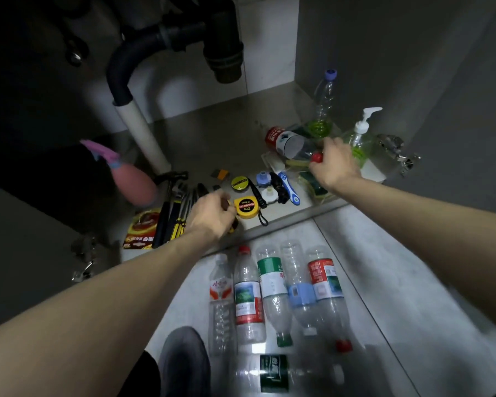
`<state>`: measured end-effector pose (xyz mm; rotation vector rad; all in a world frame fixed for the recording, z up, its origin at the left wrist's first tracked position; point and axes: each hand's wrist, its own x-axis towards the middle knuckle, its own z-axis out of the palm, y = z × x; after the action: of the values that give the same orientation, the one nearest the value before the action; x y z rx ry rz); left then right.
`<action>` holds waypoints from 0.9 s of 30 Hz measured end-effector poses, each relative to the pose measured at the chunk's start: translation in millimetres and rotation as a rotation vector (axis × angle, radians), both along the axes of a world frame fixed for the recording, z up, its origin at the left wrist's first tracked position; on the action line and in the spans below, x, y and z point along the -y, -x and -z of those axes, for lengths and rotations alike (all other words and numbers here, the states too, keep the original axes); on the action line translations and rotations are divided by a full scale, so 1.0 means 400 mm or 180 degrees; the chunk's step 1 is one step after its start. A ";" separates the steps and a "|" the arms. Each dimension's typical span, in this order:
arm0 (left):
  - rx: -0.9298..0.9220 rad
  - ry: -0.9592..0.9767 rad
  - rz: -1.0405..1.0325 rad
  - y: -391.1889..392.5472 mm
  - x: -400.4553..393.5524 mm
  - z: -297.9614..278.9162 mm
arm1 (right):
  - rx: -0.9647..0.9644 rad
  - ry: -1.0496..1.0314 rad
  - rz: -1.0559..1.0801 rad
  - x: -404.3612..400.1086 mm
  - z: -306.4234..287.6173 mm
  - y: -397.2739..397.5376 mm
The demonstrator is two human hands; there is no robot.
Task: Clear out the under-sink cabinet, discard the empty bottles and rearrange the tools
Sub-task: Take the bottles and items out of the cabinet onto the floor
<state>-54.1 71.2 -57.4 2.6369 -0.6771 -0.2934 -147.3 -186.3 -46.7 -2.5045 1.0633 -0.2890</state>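
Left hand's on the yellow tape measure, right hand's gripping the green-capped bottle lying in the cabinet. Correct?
Not quite. In the head view the bottle in the right hand has a red cap, not green. The rest holds: the left hand is on the yellow tape measure.

- Open steel cabinet floor [212, 130] ahead of both hands, bare back to the rear wall.
- White drain pipe [139, 133] rising ahead-left of the left hand [212, 213], blocking that corner.
- Upright bottles [325, 101] and pump dispenser [361, 133] crowding just beyond the right hand [337, 161].
- Small tools [265, 186] packed between the hands.
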 end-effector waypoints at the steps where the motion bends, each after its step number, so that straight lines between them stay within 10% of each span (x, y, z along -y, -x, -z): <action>1: 0.0003 0.0024 -0.0067 -0.017 0.009 0.004 | -0.0052 -0.0065 0.0010 0.005 0.011 -0.017; 6: 0.0155 0.0125 -0.0499 -0.079 0.015 0.035 | 0.0184 -0.0121 0.0079 0.002 0.071 -0.078; 13: 0.0381 0.0992 -0.1646 -0.145 -0.109 0.037 | 0.2069 -0.1576 0.1336 -0.062 0.053 -0.183; 27: -0.0102 0.1617 -0.2910 -0.439 -0.190 0.001 | 0.2856 -0.3279 0.1445 -0.270 0.080 -0.281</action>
<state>121.3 147.2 -57.7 2.1562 0.4436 0.1008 -34.8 -78.4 -78.7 -1.0156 0.9738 -0.6847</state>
